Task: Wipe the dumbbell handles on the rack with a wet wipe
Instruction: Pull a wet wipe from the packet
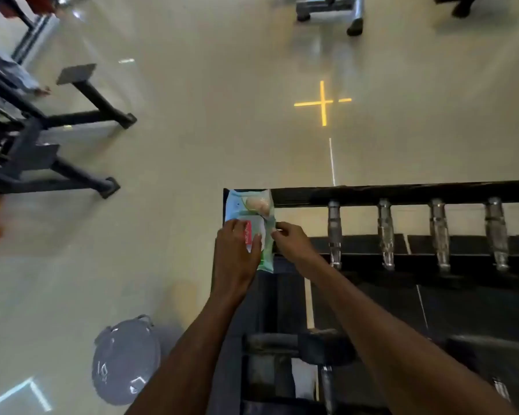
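1. Chrome dumbbell handles (334, 232), four in a row, span the top tier of the black rack (402, 194); parts of two more show on the lower tier near the bottom edge.
2. One pack of wet wipes (250, 215), pale blue and green with a red label, lies on the left end of the rack's top tier, just left of the nearest handle.
3. Two bare hands meet at the pack. The left hand (235, 256) rests flat on its near half, fingers fairly straight, pressing it down.
4. The right hand (291, 239) pinches at the pack's right edge with curled fingertips; whether it grips a wipe or the flap cannot be told.
5. One grey bucket (126, 359) stands on the floor, lower left.
6. Glossy beige floor (207, 100) carries one yellow cross mark (322, 102).
7. Dark machine frames (81, 118) stand at the left, and more equipment feet at the top.
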{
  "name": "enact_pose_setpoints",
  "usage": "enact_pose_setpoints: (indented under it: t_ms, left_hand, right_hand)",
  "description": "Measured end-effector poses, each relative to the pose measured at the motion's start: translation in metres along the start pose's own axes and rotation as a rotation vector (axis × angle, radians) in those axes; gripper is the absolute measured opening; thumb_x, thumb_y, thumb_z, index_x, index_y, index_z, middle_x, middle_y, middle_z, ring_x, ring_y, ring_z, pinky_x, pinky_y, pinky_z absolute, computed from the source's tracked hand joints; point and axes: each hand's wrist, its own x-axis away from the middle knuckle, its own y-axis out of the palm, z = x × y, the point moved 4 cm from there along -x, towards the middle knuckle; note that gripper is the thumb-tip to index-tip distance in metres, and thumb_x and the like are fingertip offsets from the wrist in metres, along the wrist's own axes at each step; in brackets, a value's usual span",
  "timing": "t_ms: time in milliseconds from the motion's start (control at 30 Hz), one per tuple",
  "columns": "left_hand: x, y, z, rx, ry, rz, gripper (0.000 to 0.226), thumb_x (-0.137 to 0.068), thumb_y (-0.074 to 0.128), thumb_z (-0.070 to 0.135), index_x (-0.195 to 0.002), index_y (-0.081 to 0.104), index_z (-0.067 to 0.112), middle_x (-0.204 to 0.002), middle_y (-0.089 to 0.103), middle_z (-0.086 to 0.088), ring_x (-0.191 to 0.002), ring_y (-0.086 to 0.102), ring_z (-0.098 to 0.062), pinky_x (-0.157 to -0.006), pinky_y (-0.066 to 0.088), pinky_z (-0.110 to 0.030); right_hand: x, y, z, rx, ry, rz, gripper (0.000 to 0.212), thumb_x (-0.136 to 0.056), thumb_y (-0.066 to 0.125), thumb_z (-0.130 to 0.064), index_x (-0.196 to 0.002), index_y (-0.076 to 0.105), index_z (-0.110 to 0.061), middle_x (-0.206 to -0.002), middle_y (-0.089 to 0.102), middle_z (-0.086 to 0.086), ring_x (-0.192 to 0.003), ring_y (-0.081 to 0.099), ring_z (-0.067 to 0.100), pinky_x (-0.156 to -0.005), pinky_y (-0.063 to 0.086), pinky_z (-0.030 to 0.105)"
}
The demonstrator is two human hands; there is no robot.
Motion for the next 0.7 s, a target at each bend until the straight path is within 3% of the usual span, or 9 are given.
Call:
enact_pose_setpoints:
  t_ms: [67,133,333,567,700]
  left_hand:
    - [-0.004,0.008,-0.004,0.013,-0.021,0.003,0.045,-0.095,0.071,0.036,-0.13,0.063,0.008,-0.129,0.058,-0.011,-0.113,0.055,-0.026,-0.093,0.053,-0.039]
    - [0.0,0.013,-0.005,-0.009,-0.021,0.0,0.053,-0.093,0.074,0.04,-0.132,0.063,0.006,-0.134,0.056,-0.012,-0.117,0.053,-0.026,-0.094,0.052,-0.037]
    - [-0.001,0.014,-0.003,-0.067,-0.013,0.017,0.057,-0.089,0.078,0.039,-0.131,0.065,0.002,-0.13,0.06,-0.015,-0.111,0.055,-0.028,-0.083,0.053,-0.035]
    - [-0.001,0.014,-0.005,-0.007,-0.015,-0.057,0.051,-0.099,0.066,0.035,-0.138,0.059,0.003,-0.134,0.056,-0.014,-0.116,0.053,-0.024,-0.087,0.043,-0.022]
    - [-0.001,0.009,-0.003,0.051,0.0,-0.072,0.048,-0.101,0.063,0.032,-0.139,0.058,0.004,-0.137,0.052,-0.015,-0.12,0.051,-0.024,-0.089,0.039,-0.018]
  right_hand:
    - [-0.005,0.001,0.0,-0.091,-0.003,0.028,0.013,-0.1,0.059,-0.018,-0.098,0.071,-0.025,-0.099,0.074,0.003,-0.094,0.072,0.019,-0.091,0.059,0.046]
    - [-0.002,0.0,0.002,-0.156,-0.042,0.052,0.022,-0.099,0.062,-0.013,-0.093,0.071,-0.033,-0.095,0.075,-0.001,-0.094,0.073,0.016,-0.089,0.06,0.041]
    - [0.003,0.001,0.009,-0.226,-0.098,-0.017,0.026,-0.098,0.064,-0.011,-0.124,0.071,-0.015,-0.109,0.076,0.001,-0.104,0.072,0.013,-0.091,0.059,0.031]
    - [0.011,0.005,0.0,-0.272,-0.109,-0.183,0.04,-0.096,0.066,-0.006,-0.134,0.061,-0.016,-0.112,0.073,-0.006,-0.107,0.07,0.006,-0.091,0.057,0.023]
    - [0.014,0.005,0.0,-0.278,-0.139,-0.196,0.044,-0.095,0.068,-0.007,-0.138,0.058,-0.015,-0.119,0.073,-0.002,-0.113,0.069,0.011,-0.097,0.056,0.03]
